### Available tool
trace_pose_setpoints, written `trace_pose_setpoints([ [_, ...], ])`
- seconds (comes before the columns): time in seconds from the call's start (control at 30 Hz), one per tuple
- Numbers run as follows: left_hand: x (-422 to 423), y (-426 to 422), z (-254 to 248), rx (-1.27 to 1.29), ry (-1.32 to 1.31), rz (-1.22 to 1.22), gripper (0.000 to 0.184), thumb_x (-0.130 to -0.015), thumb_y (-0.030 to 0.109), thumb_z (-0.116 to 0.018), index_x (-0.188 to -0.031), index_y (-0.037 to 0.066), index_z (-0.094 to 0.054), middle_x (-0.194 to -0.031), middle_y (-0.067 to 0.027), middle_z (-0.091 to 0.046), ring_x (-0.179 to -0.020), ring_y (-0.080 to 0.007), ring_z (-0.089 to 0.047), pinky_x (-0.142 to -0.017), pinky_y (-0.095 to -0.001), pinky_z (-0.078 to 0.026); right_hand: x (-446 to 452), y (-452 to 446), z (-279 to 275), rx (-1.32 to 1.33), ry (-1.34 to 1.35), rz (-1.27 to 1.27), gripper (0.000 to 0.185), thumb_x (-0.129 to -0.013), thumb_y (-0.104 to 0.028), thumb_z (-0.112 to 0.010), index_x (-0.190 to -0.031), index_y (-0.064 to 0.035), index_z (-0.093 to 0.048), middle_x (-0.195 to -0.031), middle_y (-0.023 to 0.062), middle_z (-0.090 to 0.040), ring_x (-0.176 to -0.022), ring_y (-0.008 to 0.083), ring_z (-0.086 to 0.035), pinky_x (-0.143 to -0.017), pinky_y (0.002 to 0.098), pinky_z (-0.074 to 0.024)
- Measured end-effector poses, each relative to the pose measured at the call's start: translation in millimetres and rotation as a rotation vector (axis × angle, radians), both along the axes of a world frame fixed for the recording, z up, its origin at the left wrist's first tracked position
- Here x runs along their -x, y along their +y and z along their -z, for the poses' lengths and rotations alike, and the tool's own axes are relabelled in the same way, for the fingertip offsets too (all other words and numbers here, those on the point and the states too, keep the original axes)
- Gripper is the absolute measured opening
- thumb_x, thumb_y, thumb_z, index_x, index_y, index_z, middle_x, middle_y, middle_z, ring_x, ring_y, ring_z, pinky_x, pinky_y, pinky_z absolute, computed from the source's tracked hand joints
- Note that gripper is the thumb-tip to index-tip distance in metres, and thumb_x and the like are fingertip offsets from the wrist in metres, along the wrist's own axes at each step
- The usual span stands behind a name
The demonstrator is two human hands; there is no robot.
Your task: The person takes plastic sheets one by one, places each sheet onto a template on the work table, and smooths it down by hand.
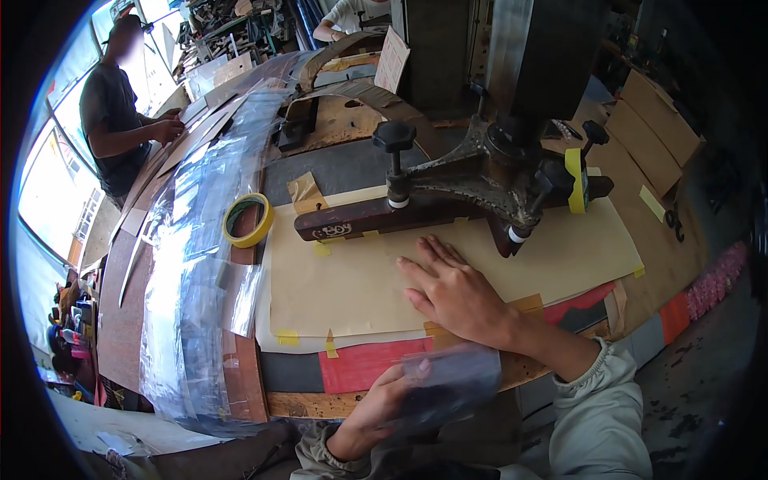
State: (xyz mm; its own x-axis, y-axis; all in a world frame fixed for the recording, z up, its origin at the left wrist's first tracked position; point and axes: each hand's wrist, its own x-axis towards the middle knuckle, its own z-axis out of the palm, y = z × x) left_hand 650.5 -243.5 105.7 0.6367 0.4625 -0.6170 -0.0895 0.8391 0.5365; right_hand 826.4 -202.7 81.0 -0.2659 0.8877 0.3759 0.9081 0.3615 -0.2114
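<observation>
My right hand (459, 291) lies flat with its fingers apart on a cream paper sheet (352, 288), just in front of the clamp bar (432, 222). The sheet has small yellow tape tabs along its edges. Below it, at the table's front edge, my left hand (386, 402) grips a see-through plastic sheet (456, 388), which is blurred. Under the paper's front edge a red strip (364, 370) shows. A heavy metal press head (480, 164) with black knobs stands over the paper and carries the dark bar.
A yellow tape roll (249, 221) lies left of the paper; another yellow roll (576, 181) hangs on the press. Clear plastic film (188, 288) covers the table's left part. Black-handled scissors (676, 224) lie at right. A person (116, 112) stands at the left; another (352, 18) is behind.
</observation>
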Motion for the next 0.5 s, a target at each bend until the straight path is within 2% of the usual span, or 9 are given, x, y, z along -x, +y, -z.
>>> trace_pose_setpoints([
  [0.5,-1.9,1.3,-7.7,0.003,-0.036,0.013,0.027,-0.086,0.022,-0.051,-0.102,0.001,-0.053,-0.088,-0.0049,-0.057,-0.081,-0.0128,-0.055,-0.071,-0.0273,-0.045,0.1,0.1,0.2,-0.018,-0.011,0.006,0.036,-0.081,-0.021,-0.053,-0.111,0.0002,-0.050,-0.113,0.0310,-0.045,-0.109,0.0413,-0.044,-0.094,0.0404,-0.0370],
])
